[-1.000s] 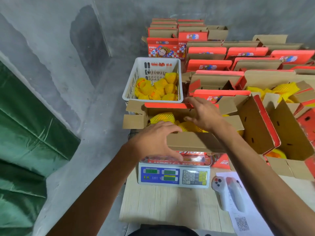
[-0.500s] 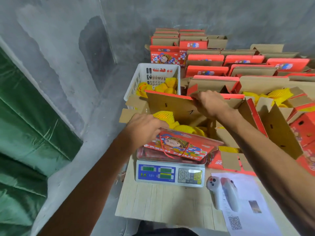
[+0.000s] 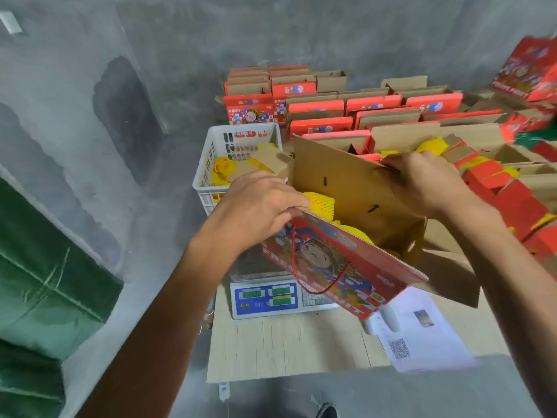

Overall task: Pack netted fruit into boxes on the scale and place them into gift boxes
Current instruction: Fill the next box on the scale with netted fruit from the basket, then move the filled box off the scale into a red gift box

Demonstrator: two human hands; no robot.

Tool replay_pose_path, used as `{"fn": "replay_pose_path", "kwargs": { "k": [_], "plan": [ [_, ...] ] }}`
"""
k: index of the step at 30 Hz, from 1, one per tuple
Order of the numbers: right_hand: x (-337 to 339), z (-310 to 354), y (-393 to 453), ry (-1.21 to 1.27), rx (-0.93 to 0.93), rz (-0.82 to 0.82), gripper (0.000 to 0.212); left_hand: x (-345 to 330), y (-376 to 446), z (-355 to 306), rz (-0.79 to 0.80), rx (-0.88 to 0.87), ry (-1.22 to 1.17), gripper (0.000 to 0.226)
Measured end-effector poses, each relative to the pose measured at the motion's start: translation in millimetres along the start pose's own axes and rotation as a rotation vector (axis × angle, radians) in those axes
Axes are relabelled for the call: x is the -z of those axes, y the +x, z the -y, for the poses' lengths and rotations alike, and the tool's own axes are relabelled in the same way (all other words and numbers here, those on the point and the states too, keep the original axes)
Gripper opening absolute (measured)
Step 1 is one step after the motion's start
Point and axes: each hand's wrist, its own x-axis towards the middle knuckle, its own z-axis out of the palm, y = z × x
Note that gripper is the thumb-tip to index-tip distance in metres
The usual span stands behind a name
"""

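Holding netted fruit [image 3: 319, 202], gift box [image 3: 346, 257] tilts.

I counted two hands, left [image 3: 256, 206] and right [image 3: 428, 179], one held box [image 3: 346, 188], one scale [image 3: 271, 297], one white basket [image 3: 208, 164], one paper sheet [image 3: 422, 336]. Red boxes behind were too many and blurred to count.

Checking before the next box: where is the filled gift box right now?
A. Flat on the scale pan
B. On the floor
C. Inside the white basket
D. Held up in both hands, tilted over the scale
D: the left hand and right hand grip the gift box, tilted above the scale.
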Motion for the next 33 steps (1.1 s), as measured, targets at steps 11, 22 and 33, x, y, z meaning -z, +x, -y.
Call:
{"fn": "replay_pose_path", "kwargs": {
  "k": [11, 22, 33],
  "plan": [
    [55.3, -100.8, -130.3, -0.064, -0.344, 0.009, 0.026, -28.6, 60.7, -98.6, -0.020, -0.362, -0.157, 0.020],
    [80.3, -263.3, -208.8, -0.046, -0.499, -0.025, 0.021, -110.5, 177.3, -227.8, 0.030, -0.461, -0.246, 0.019],
    [58.7, -372.6, -176.9, 0.153, -0.704, -0.098, 0.034, -178.4, 298.2, -237.9, 0.018, -0.383, -0.182, 0.023]
  ]
}}
